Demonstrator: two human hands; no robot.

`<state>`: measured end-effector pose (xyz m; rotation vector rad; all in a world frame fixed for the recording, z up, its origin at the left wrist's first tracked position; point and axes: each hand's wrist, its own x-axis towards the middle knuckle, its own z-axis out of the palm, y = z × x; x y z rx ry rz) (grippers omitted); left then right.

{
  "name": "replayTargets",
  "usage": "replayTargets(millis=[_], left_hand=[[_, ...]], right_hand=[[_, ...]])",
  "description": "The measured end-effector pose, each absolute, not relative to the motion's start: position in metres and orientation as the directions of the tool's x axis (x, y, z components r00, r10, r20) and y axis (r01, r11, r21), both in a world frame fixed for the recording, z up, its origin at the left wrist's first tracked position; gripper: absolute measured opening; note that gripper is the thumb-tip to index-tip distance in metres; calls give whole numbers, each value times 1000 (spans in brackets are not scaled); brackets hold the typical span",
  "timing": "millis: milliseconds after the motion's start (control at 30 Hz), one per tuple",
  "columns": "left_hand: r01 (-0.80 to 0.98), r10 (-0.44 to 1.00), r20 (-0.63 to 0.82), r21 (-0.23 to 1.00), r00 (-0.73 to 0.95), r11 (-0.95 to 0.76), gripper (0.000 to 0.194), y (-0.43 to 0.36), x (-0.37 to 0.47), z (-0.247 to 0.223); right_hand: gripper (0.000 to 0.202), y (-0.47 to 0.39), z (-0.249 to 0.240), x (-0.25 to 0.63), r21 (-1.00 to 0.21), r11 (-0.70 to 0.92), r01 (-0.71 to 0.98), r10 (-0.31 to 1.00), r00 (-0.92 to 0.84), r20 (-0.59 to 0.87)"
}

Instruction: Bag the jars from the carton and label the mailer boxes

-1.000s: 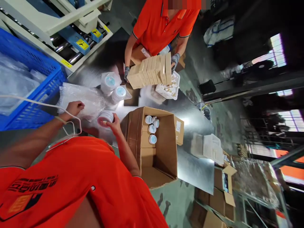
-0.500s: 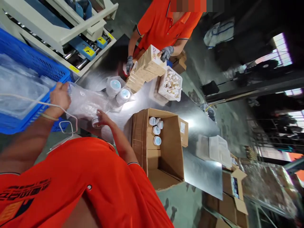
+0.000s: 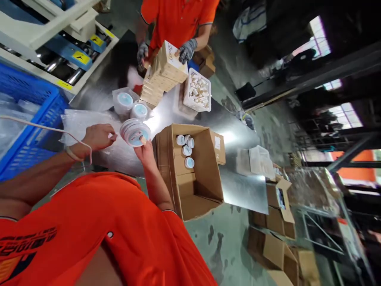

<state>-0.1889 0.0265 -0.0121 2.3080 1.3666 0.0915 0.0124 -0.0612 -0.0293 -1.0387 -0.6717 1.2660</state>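
Note:
My right hand [image 3: 145, 151] grips a round, clear-sided jar [image 3: 135, 133] with a pale blue label on top, thumb pressed on the label. To its left, my left hand [image 3: 99, 137] is closed with its fingers curled; whether anything is between them cannot be seen. Under and behind that hand a sheet of clear plastic wrapping [image 3: 86, 121] lies on the metal table. Just beyond the held jar stand two wrapped jars [image 3: 125, 99] with similar blue tops. An open cardboard box [image 3: 205, 171], right of my right hand, has several white-lidded jars [image 3: 187, 150] inside.
Across the table a co-worker's gloved hands [image 3: 187, 50] hold stacked small cartons [image 3: 169, 65]. Beside them sits a white basket [image 3: 186, 101] of small pieces. A blue crate [image 3: 44, 97] and roller machine [image 3: 80, 57] stand left. Clear plastic bins [image 3: 262, 161] lie farther right.
My right hand has lifted the jar up and right, with its label now facing me. My left hand has moved right, away from the blue crate, over the plastic wrapping.

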Motion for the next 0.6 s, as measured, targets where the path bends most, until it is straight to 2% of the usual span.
replayTargets(millis=[100,167,233,300,367,467,533,600], left_hand=[[794,821,-162,411,547,-448,27,14,-154,-4],[767,819,-124,450,560,-456,38,9,-135,0],[730,815,-82,502,574,-464,53,6,-121,2],[703,803,-66,530,592,-475,62,0,-108,2],[696,795,-70,533,603,-481,65,-8,-95,1],[652,751,-25,516,660,-555,67,-28,-74,-6],[586,669,-9,490,743,-645,67,-44,-61,-13],[523,580,-40,483,814,-702,70,-57,-51,-18]], right_hand=[[48,-69,-37,16,-906,23,-422,974,216,-76],[48,-77,-44,25,-943,-7,-334,947,302,-114],[46,-88,-47,37,-981,-96,-166,900,406,-157],[52,-100,-45,48,-979,-191,65,883,447,-143],[61,-108,-40,56,-915,-239,324,903,422,-86],[67,-108,-33,66,-730,-286,620,934,350,-69],[56,-104,-32,77,-643,-336,688,938,309,-160],[42,-100,-35,87,-648,-354,674,935,254,-247]])
